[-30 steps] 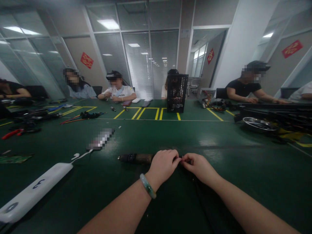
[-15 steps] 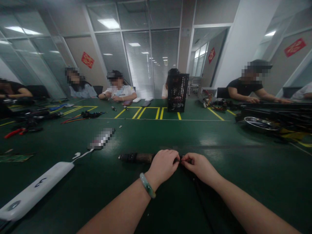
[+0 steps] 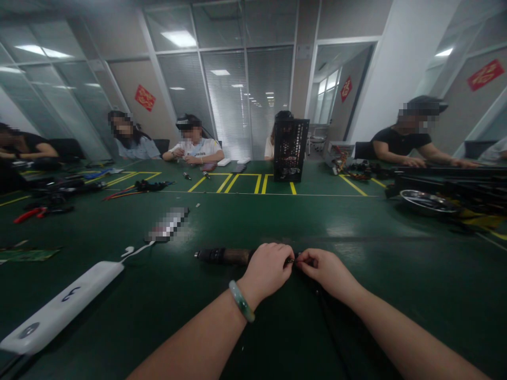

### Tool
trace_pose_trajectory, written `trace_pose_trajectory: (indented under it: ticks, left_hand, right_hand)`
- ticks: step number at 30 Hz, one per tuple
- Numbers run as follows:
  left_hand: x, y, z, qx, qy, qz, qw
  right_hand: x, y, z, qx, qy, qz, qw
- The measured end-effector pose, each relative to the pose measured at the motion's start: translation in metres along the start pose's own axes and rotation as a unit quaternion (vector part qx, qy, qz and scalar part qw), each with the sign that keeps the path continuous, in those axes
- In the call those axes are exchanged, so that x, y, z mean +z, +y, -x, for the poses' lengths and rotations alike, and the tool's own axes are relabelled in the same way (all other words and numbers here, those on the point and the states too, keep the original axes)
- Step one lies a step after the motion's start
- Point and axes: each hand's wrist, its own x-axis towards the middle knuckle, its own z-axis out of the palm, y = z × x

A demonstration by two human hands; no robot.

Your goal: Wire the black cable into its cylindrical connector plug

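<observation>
A dark, stick-shaped electric screwdriver [image 3: 233, 257] with a brown middle and a metal tip lies crosswise on the green table, its tip pointing left. My left hand [image 3: 268, 270] is closed over its right end, fingers curled and thumb tucked in, hiding that part. Right beside it, my right hand [image 3: 328, 273] is closed in a pinch, its fingertips close to the left ones. Between the fingertips shows a tiny piece, too small to name. A black cord [image 3: 325, 316] runs from beneath my right hand toward the near edge.
On the left lie a white power strip [image 3: 65, 306] with a white cable, a blurred-out device [image 3: 168, 225] and a green circuit board [image 3: 29, 254]. Red-handled pliers [image 3: 29, 214] are farther left. Across the table stand a black computer case [image 3: 291, 150], a metal bowl [image 3: 428, 201] and several seated people.
The whole view has shifted slightly to the right. My hands keep nearly the same pose at the end of the electric screwdriver.
</observation>
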Motion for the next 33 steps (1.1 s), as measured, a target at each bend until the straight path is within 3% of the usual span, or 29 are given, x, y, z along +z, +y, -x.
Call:
trace_pose_trajectory:
  ticks: [9,22,33]
  left_hand:
    - [0.0018,-0.0005,0.0,-0.018,0.004,0.001,1.0]
    - [0.0025,-0.0012,0.0004,0.019,0.009,0.005,1.0]
    - [0.0015,-0.0008,0.0004,-0.014,0.013,0.02,1.0]
  right_hand:
    - [-0.0012,-0.003,0.0015,0.003,-0.005,-0.004,1.0]
    - [0.0,-0.0031,0.0007,0.002,0.006,0.009,1.0]
    - [0.0002,-0.0024,0.0014,0.014,-0.005,-0.005,1.0]
